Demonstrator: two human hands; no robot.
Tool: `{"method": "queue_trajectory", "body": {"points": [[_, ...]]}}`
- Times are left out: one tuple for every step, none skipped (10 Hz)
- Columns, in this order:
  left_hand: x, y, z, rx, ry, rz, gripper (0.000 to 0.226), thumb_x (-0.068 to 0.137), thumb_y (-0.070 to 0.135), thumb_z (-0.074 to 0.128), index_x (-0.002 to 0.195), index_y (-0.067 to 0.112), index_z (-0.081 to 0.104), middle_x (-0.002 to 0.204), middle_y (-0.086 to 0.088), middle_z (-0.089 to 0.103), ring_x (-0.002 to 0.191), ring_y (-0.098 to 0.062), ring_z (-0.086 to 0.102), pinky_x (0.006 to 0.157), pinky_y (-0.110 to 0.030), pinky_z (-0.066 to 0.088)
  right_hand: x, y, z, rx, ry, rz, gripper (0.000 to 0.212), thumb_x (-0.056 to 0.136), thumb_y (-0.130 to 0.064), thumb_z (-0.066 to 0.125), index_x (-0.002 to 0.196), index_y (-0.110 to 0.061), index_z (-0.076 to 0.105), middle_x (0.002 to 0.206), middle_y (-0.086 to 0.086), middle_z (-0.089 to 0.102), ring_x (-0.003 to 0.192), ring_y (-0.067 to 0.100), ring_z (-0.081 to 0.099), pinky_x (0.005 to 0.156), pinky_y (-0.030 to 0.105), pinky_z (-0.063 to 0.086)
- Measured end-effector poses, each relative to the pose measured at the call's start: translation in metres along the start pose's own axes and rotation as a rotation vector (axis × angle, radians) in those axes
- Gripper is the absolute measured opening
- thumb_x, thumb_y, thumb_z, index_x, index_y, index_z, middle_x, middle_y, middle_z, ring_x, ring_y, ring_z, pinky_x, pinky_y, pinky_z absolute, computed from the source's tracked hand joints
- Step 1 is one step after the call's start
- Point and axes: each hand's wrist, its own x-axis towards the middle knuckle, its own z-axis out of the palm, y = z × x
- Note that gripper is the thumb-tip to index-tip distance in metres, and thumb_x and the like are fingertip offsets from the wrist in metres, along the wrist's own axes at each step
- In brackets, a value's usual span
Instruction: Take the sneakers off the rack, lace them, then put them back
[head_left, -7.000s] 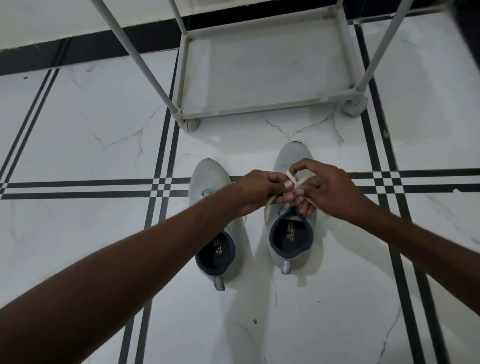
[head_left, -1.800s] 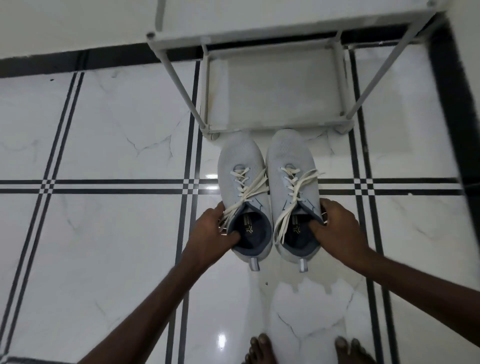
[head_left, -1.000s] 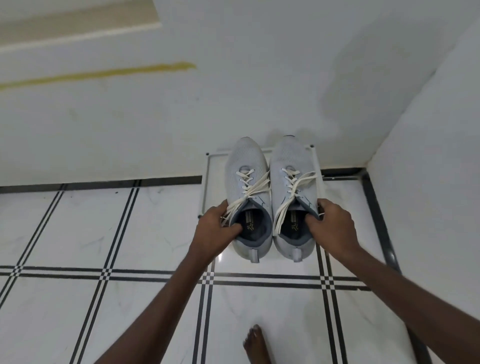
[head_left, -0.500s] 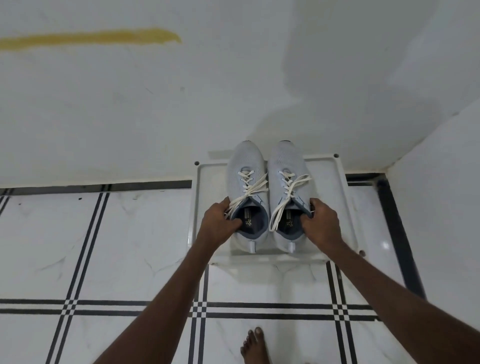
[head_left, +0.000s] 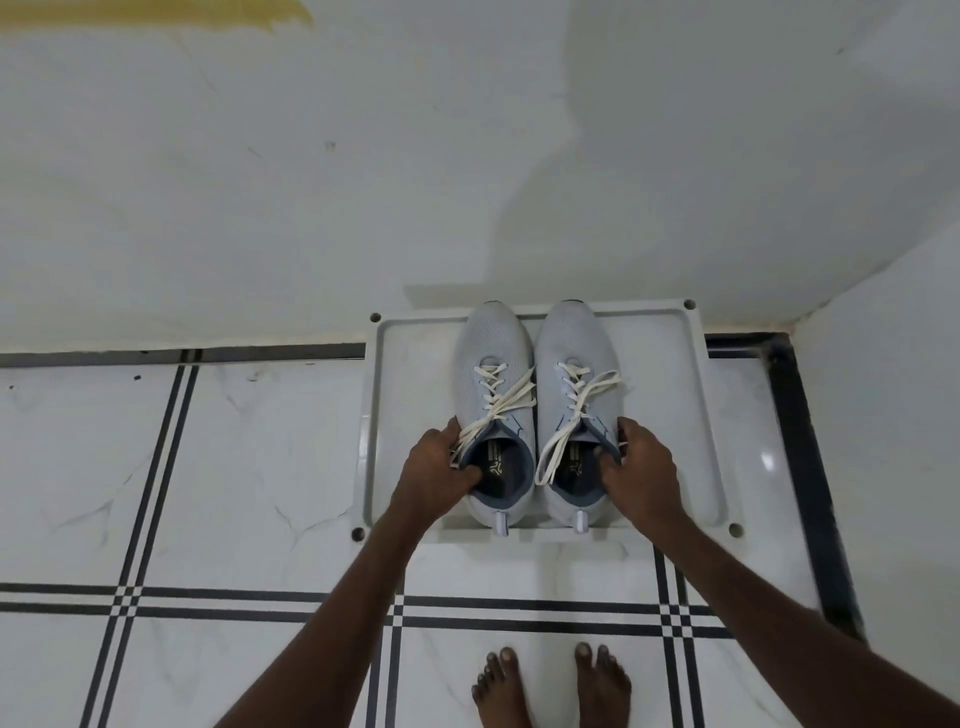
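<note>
Two light grey sneakers with white laces stand side by side on the top shelf of the white rack (head_left: 675, 415), toes toward the wall. My left hand (head_left: 434, 475) grips the collar of the left sneaker (head_left: 491, 364), thumb inside the opening. On the right sneaker (head_left: 571, 353), my right hand (head_left: 641, 467) holds the collar the same way. Both shoes are laced, and loose lace ends trail over their openings. Whether the soles rest fully on the shelf I cannot tell.
The rack stands in a corner, with a white wall (head_left: 363, 182) behind it and another wall (head_left: 893, 415) to its right. White floor tiles (head_left: 234, 467) with black lines spread to the left. My bare feet (head_left: 550, 686) stand in front of the rack.
Earlier I was tying a lace on the floor. Since then I picked up both sneakers, rose, and brought them down onto the rack's top shelf; in the last half second they sank slightly.
</note>
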Motion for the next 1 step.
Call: {"method": "queue_trajectory", "body": {"points": [[-0.0055, 0.0112, -0.0022, -0.001, -0.004, -0.047, 0.07, 0.084, 0.028, 0.071, 0.145, 0.01, 0.04, 0.122, -0.016, 0.056, 0.114, -0.031, 0.054, 0.085, -0.025, 0.038, -0.0026, -0.008, -0.0075, -0.009, -0.031, 0.004, 0.032, 0.083, -0.023, 0.067, 0.108, -0.006, 0.057, 0.101, 0.014, 0.063, 0.095, 0.034, 0.061, 0.076, 0.033, 0.044]]}}
